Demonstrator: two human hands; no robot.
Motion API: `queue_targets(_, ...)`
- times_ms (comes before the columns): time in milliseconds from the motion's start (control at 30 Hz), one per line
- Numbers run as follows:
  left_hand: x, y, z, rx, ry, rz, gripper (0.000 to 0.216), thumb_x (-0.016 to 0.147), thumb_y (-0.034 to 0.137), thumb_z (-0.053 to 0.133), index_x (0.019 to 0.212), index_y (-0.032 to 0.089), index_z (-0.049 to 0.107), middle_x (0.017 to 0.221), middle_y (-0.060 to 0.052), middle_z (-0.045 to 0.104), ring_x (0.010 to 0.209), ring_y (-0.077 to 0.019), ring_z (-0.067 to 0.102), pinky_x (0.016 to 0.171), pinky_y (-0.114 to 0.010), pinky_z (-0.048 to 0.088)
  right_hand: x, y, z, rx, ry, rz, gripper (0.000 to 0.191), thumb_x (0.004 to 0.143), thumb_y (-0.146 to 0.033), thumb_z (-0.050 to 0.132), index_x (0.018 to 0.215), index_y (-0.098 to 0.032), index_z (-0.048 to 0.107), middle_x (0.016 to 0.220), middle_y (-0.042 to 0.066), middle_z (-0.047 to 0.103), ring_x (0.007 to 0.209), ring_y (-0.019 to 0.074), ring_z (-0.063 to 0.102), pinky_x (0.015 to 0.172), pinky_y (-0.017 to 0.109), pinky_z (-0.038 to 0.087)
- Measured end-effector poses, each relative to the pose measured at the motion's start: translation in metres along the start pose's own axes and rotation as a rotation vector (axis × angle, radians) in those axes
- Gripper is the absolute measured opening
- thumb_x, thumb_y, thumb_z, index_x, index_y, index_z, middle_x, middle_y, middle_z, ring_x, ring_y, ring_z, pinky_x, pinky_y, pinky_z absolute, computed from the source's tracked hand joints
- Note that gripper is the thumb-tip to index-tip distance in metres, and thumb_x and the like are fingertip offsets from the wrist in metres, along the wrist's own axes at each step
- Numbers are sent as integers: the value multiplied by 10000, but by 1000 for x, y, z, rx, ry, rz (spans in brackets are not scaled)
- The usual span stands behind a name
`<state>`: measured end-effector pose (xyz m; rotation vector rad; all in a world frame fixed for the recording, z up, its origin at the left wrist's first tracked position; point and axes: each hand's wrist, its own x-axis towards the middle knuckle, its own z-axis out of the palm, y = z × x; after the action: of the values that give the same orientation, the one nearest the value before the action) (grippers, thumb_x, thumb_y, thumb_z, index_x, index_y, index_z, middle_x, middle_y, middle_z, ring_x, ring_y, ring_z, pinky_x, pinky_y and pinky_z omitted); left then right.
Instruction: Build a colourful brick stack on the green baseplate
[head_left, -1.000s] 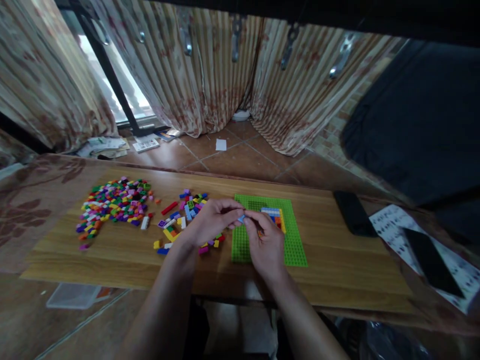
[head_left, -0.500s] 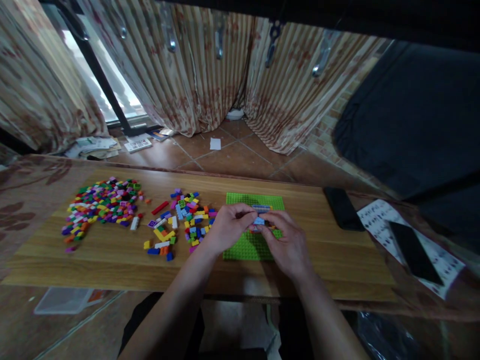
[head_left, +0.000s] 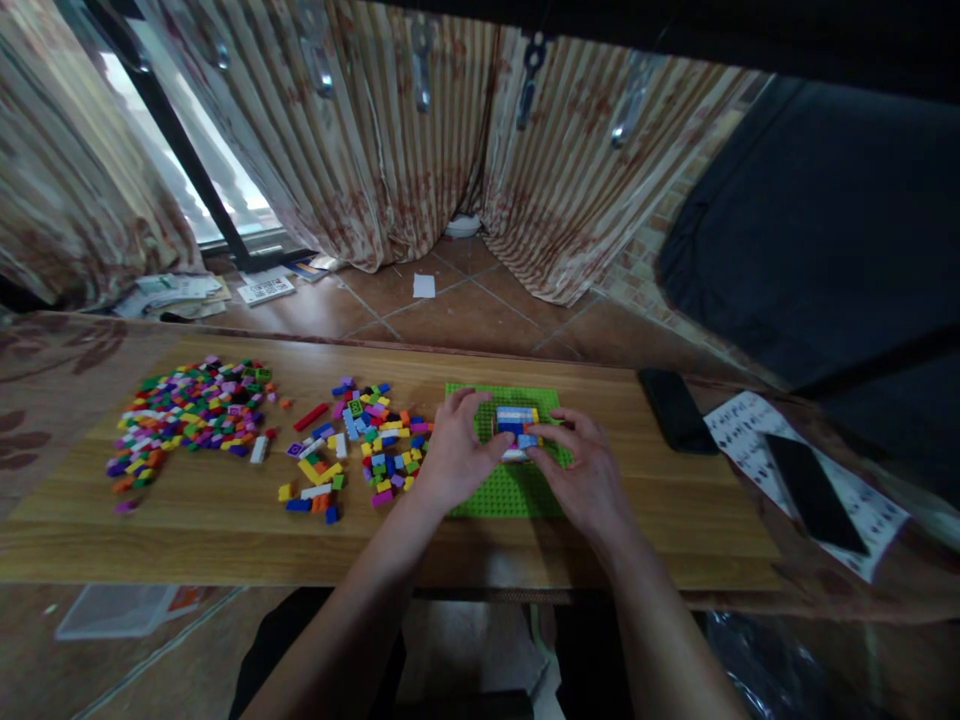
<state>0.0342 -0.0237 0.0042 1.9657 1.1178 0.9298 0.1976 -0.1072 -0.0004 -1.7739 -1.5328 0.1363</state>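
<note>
A green baseplate [head_left: 495,495] lies on the wooden table [head_left: 225,530] in front of me. A small block of stacked bricks [head_left: 516,420], blue, white and yellow, stands on it. My left hand [head_left: 452,455] rests on the plate's left part, its thumb against the block's left side and its fingers spread. My right hand [head_left: 589,475] comes in from the right, fingertips pinched on a small light-blue brick [head_left: 527,441] at the block's front edge.
A near heap of loose coloured bricks [head_left: 360,445] lies left of the plate, a bigger heap [head_left: 191,415] farther left. A black phone [head_left: 675,410] lies right of the plate, another phone [head_left: 814,480] on a printed sheet [head_left: 750,420]. Curtains hang behind; tiled floor beyond.
Both hands came down from above the plate onto the brick block. The small light-blue brick, held in the air before, now sits at the block. The view shifted right.
</note>
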Motion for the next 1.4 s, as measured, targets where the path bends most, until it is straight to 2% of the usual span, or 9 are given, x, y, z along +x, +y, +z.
queue_targets(200,-2,2,11,31,-54,-55,505,741,246,718,1214,126,588,1309,-173,539,1260,-311,503,1088,-495,395,1,1,-3,128,30,91,255,800,-393,676,1011,-263,737,1180,85,612,1102,277,574,934,478,466)
queue_targets(333,-2,5,12,17,-66,-62,481,746,235,707,1202,134,591,1288,-161,554,1250,-299,513,1083,-483,401,4,7,-1,361,93,341,383,793,-471,644,1063,-205,703,1076,104,674,931,238,632,771,389,504)
queue_targets(433,-1,6,13,-4,-71,-69,467,746,229,702,1189,128,596,1254,-157,575,1231,-290,529,1078,-469,407,7,8,4,544,123,534,438,765,-509,632,1039,-173,692,991,97,713,885,222,646,769,370,498)
queue_targets(567,1,6,15,-41,-76,-86,458,736,215,705,1176,137,608,1228,-144,596,1196,-276,558,1066,-456,417,8,4,12,643,59,660,477,707,-567,655,974,-174,700,927,78,732,855,225,656,672,327,488)
queue_targets(633,2,6,15,-52,-79,-99,461,730,218,710,1173,136,612,1222,-145,603,1182,-279,566,1056,-458,424,9,0,15,679,-4,672,477,688,-559,675,966,-172,702,921,77,740,814,216,664,627,307,480)
queue_targets(733,3,5,16,-61,-77,-115,473,726,228,715,1176,121,613,1219,-158,608,1181,-288,565,1050,-456,426,10,-3,19,710,-40,655,438,662,-491,720,960,-170,709,960,82,751,824,211,680,645,302,495)
queue_targets(833,3,5,17,-69,-77,-138,486,725,235,718,1187,129,611,1221,-155,615,1179,-290,566,1041,-461,431,11,-2,21,716,-30,637,404,657,-447,733,952,-171,713,968,85,757,852,219,691,669,308,514)
queue_targets(1033,1,6,21,-101,-61,-198,510,725,224,714,1213,126,599,1208,-154,630,1153,-283,583,1020,-457,445,10,3,24,683,-57,632,400,691,-438,705,991,-174,700,973,91,752,828,227,695,606,304,531)
queue_targets(1400,0,10,24,-186,-35,-259,481,709,148,699,1180,114,607,1161,-138,670,1124,-263,607,1013,-431,459,6,5,32,559,9,535,432,723,-492,660,1007,-168,693,920,90,735,799,227,671,691,377,546)
